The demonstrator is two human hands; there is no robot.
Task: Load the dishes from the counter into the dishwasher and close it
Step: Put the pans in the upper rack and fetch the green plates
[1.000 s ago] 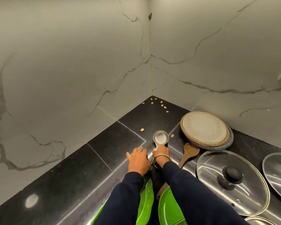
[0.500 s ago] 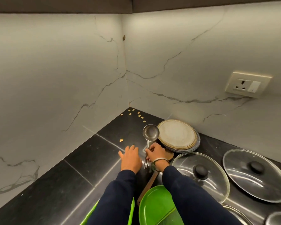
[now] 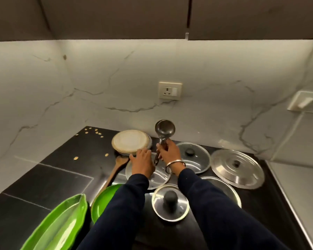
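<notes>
The right hand (image 3: 167,152) has a closed grip round the handle of a steel ladle (image 3: 164,130), holding it upright above the black bench (image 3: 49,177), bowl at the top. The left hand (image 3: 143,162), fingers straight and holding nothing, lies over a steel lid (image 3: 159,175), fingertips by the plate stack (image 3: 130,142). A wooden spoon (image 3: 116,170) lies left of that lid. Near the front sit a green plate (image 3: 105,201), a leaf dish (image 3: 58,226) and a glass lid (image 3: 170,202). Another steel lid (image 3: 237,167) lies to the right.
</notes>
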